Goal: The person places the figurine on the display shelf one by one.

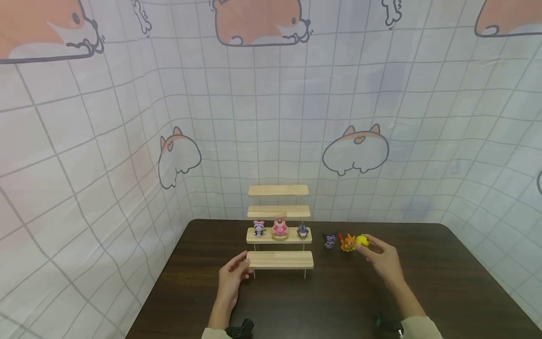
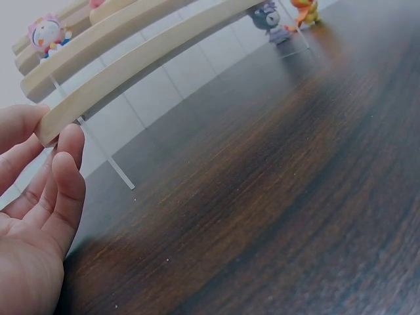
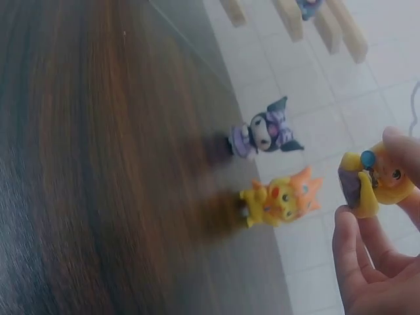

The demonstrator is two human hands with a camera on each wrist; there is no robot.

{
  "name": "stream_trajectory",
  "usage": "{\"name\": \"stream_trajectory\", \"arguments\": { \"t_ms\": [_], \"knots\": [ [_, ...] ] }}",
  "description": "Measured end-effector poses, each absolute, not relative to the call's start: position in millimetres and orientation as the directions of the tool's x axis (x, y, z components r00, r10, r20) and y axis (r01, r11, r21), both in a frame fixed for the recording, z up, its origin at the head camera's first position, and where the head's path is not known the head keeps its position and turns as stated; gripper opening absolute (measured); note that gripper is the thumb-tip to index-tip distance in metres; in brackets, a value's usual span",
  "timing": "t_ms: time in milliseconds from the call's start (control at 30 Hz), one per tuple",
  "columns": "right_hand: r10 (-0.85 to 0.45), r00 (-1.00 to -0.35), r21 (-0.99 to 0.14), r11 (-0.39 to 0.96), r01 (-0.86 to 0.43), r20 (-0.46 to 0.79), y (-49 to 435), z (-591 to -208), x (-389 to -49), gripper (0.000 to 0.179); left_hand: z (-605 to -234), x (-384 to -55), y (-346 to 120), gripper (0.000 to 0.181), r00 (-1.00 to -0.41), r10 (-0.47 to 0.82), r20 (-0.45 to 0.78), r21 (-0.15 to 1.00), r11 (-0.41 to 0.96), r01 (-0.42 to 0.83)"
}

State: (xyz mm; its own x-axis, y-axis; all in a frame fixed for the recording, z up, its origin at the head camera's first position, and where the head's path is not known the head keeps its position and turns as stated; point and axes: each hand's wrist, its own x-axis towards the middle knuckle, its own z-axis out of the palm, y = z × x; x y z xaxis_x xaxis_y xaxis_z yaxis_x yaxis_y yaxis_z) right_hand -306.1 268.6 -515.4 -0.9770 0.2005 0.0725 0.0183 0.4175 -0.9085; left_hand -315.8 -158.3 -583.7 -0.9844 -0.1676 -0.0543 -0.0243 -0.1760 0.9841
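Note:
My left hand pinches the left end of the lowest wooden shelf, thumb on top and fingers underneath in the left wrist view. In my right hand is a yellow figurine, pinched between thumb and fingers; in the right wrist view it is off the table. Just left of it an orange-and-yellow figurine stands on the table, and beside that a black-and-purple figurine. On the second shelf from the bottom stand a pink-and-white figurine, a pink figurine and a grey-blue figurine.
Two more wooden shelves rise behind, the upper one above the other. Thin legs carry the stand on the dark wooden table. A gridded cloth with cartoon dogs hangs around the back and sides.

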Motion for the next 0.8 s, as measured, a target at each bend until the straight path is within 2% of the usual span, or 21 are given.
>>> {"name": "stream_trajectory", "arguments": {
  "t_ms": [633,800],
  "knots": [
    [0.091,-0.982,-0.906,0.407,-0.115,0.165,223,-502,-293,0.063,-582,-314,-158,0.045,-0.985,-0.164,-0.043,0.984,-0.175,-0.014],
    [0.071,-0.985,-0.909,0.4,-0.115,0.156,209,-502,-292,0.061,-582,-314,-157,0.046,-0.986,-0.165,-0.039,0.985,-0.173,-0.01]
  ]
}}
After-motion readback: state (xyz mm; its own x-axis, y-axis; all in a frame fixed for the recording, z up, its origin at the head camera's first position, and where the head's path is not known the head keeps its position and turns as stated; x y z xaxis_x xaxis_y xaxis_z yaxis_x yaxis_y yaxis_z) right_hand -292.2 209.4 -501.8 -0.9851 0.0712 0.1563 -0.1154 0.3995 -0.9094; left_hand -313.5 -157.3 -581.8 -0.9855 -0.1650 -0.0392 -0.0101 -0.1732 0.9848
